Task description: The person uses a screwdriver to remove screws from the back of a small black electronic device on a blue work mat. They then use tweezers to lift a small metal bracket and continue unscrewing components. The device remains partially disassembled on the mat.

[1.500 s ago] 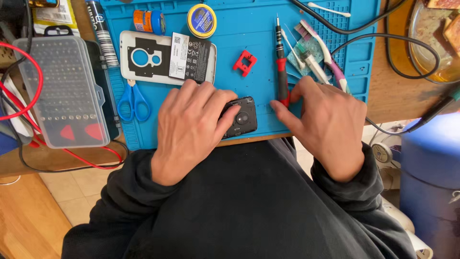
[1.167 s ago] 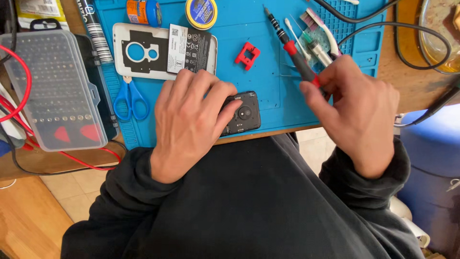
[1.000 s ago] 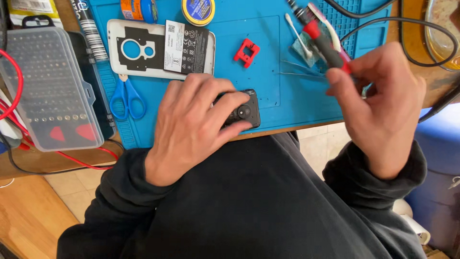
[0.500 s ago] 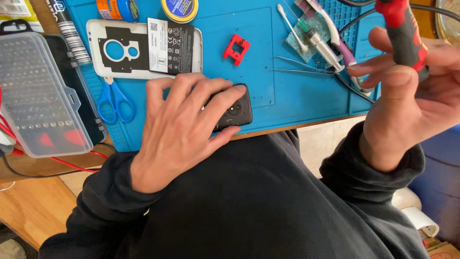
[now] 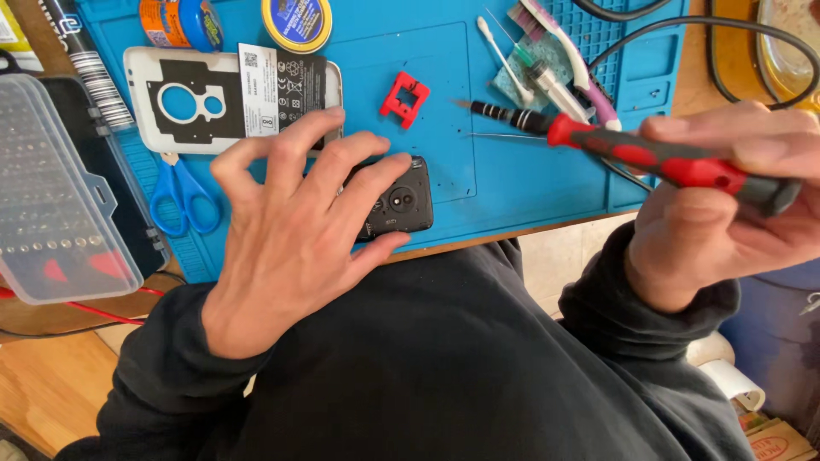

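Head view of a repair bench. The left hand (image 5: 295, 239) lies spread, fingers apart, over a small black phone (image 5: 400, 201) at the near edge of the blue work mat (image 5: 461, 102); the hand hides the phone's left part, so only the right end with its round camera shows. The right hand (image 5: 726, 205) is closed around the red-and-black handle of a screwdriver (image 5: 632, 154), held in the air with its tip pointing left above the mat, apart from the phone; the hand's outer side is cut off by the frame edge. A white phone back cover (image 5: 205, 98) lies beyond the left hand's fingertips, with blue scissors (image 5: 179, 196) beside them and a small red part (image 5: 404, 96) on the mat. At far left a clear plastic bit case (image 5: 51, 213) is closed; its contents are rows of small bits, too fine to tell apart. Two round tins (image 5: 297, 21) at the top edge are partly cropped, contents not visible.
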